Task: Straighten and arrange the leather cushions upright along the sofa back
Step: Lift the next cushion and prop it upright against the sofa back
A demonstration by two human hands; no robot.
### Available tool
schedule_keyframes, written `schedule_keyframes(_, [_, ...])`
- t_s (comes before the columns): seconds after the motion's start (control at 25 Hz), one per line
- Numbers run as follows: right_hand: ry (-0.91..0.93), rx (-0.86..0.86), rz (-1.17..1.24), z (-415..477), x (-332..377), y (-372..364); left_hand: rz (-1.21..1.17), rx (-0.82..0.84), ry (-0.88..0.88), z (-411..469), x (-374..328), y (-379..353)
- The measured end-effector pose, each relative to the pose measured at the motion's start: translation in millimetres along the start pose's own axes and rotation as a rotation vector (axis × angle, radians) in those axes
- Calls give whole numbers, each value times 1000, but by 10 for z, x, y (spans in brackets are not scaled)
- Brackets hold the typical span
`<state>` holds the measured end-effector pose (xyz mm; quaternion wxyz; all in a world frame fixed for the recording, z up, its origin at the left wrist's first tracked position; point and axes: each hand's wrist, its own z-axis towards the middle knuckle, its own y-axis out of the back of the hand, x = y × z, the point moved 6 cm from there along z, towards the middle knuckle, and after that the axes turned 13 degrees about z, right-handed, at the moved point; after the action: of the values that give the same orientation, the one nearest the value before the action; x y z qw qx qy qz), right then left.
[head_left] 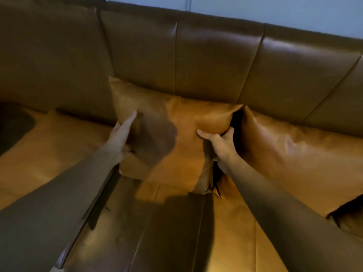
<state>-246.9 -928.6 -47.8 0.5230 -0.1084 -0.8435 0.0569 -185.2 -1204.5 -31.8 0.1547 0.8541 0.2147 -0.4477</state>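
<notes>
A tan leather cushion (176,122) stands upright in the middle of the sofa, leaning against the dark brown sofa back (212,61). My left hand (122,134) lies flat with straight fingers against the cushion's left edge. My right hand (220,144) grips its right edge, thumb on the front face and fingers tucked behind. A second tan cushion (290,154) leans on the sofa back just to the right, touching the first. A third cushion (59,138) lies flat on the seat at the left.
The sofa seat (176,222) stretches toward me with seams between its sections. A dark object (13,124) sits at the far left of the seat. A pale wall (255,8) rises behind the sofa back.
</notes>
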Motion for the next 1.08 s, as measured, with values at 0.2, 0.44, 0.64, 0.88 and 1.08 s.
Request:
schedule_keyframes(0.2, [37,-10,24,43,36,26,-42,-77,-19,10,80,-15])
schedule_keyframes(0.44, [68,-27,36,57,-6,-7,-114,-176,-20,46,130,-4])
schedule_keyframes(0.64, [87,-2,13,81,-45,-119,-95,-184,-70,143,132,95])
schedule_keyframes(0.88, [60,-79,-180,103,18,-221,179,-150,-66,296,44,142])
schedule_keyframes(1.08, [151,-165,-439,-188,204,-210,381,-138,-100,38,-13,249])
